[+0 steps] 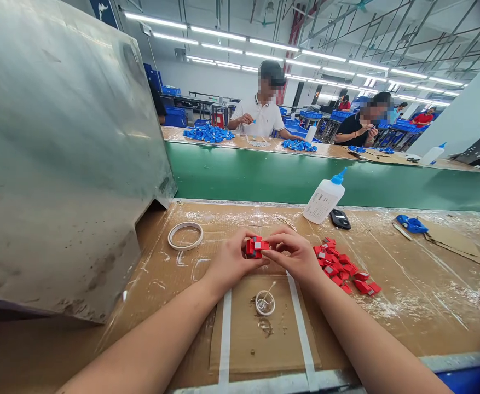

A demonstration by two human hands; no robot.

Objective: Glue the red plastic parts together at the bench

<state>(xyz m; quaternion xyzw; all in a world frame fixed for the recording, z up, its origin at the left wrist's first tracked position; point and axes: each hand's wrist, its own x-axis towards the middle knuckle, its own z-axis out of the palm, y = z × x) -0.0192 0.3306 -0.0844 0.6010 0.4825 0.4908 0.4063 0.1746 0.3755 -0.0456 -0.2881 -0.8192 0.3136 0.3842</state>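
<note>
Between both hands, above the bench, is a small red plastic part (256,247) with grey-white patches. My left hand (235,256) is closed on its left side, and my right hand (293,253) pinches it from the right. Right of my right hand lies a pile of similar red parts (340,265). Below the hands, a piece of cardboard (240,334) is held down by white tape strips. On it stands a small white round cup (265,302) with a thin stick leaning in it.
A tape roll (185,236) lies at left, beside a large metal housing (59,153). Behind the hands stand a white bottle (324,200) and a black device (340,219). Blue pieces (411,223) lie right. Across the green belt (240,172), two people handle blue parts.
</note>
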